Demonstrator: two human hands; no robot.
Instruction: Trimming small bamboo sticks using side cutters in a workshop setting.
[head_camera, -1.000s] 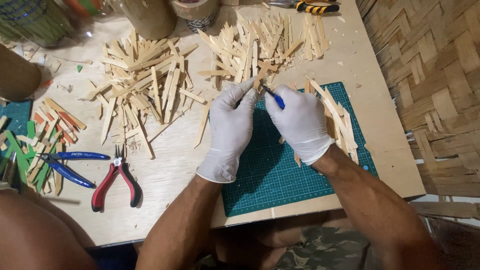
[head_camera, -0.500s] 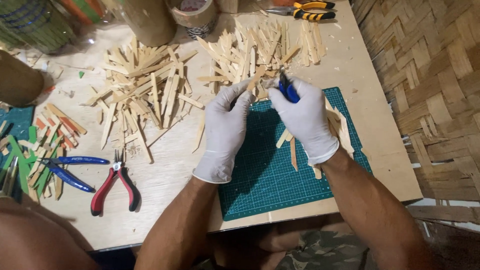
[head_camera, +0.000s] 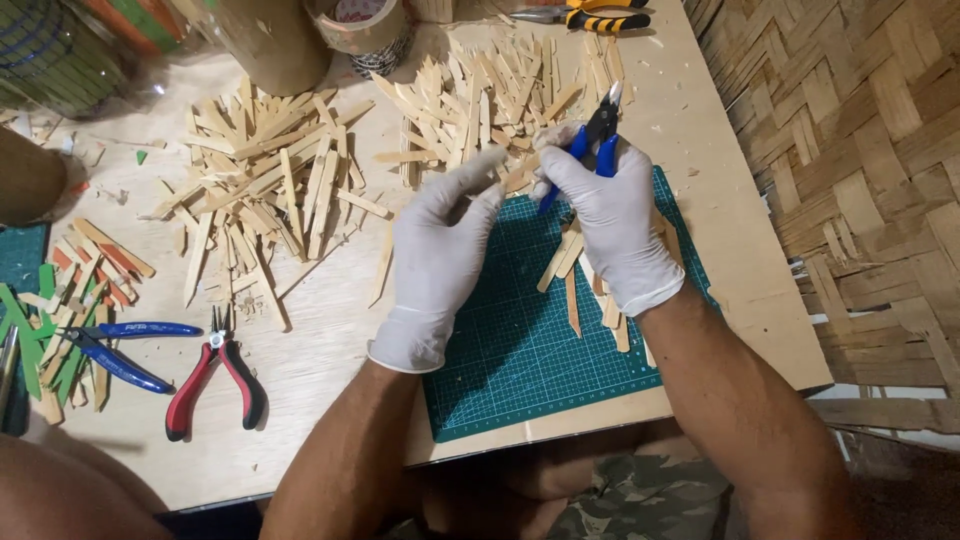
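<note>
Left hand: gloved in white, the left hand (head_camera: 440, 250) is raised over the mat (head_camera: 520, 340), fingers pinched narrow on one end of a stick (head_camera: 518, 176) that runs across to the other hand.
Right hand: the right hand (head_camera: 610, 215), also gloved, is wrapped round the blue handles of the cutters (head_camera: 595, 135); their dark tips point up and away, above the knuckles.
Stick: pale wood, held in the air between the two hands, just over the far edge of the mat; its right end is hidden behind the right fingers, so I cannot tell whether the cutters touch it.
Mat: green, gridded, lying at the near right of the table (head_camera: 330, 350), under both hands.
Cut pieces: a few short sticks (head_camera: 570, 290) lie on the mat, just under the right wrist.
Stick heaps: one loose heap (head_camera: 265, 190) left of the hands, another (head_camera: 480, 95) beyond them, both on bare wood.
Other tools: red pliers (head_camera: 215, 375) and blue pliers (head_camera: 120, 345) lie side by side at the near left; a yellow-handled tool (head_camera: 600, 18) rests at the far edge.
Coloured sticks: green and orange ones (head_camera: 60, 300) are scattered at the far left, touching the blue pliers.
Wall: woven strips (head_camera: 860, 150) on the right of the table.
</note>
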